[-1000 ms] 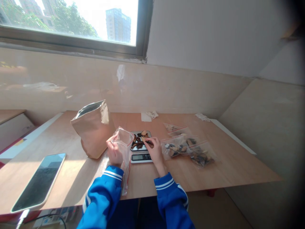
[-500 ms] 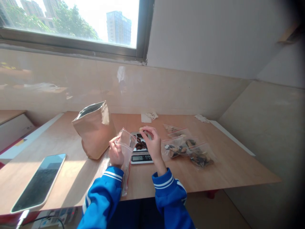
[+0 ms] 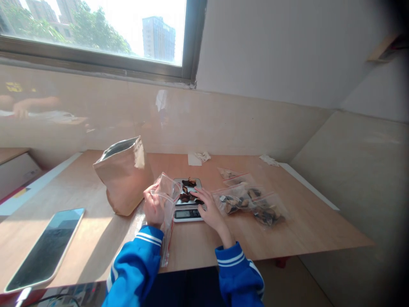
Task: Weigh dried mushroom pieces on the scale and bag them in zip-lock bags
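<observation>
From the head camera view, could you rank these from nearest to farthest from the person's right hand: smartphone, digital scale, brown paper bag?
From the right hand:
1. Digital scale: right at the fingers.
2. Brown paper bag: standing to the left.
3. Smartphone: lying farthest left.

Glaring daylight from the window (image 3: 96,25) casts shadows across the table (image 3: 306,221); the right edge blurs dark.
</observation>
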The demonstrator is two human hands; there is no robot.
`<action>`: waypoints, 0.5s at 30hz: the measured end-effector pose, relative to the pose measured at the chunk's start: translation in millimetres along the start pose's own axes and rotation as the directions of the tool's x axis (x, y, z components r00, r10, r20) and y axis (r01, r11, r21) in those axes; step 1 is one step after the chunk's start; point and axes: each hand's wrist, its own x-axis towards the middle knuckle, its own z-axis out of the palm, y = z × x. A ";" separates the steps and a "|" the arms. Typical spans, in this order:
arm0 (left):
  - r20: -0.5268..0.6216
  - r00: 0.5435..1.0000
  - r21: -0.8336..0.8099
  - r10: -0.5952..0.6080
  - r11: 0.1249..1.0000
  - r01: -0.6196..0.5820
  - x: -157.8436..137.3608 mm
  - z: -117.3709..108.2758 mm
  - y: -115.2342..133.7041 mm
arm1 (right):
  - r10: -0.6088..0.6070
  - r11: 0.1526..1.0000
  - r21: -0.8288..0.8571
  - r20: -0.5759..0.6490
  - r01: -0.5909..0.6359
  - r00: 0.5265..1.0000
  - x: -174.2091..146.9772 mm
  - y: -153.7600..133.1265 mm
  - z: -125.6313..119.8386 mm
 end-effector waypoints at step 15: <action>0.040 0.999 -0.045 -0.004 0.999 0.005 -0.8 -2.0 2.3 | 0.027 0.999 0.045 -0.215 -0.017 0.976 0.8 9.3 9.1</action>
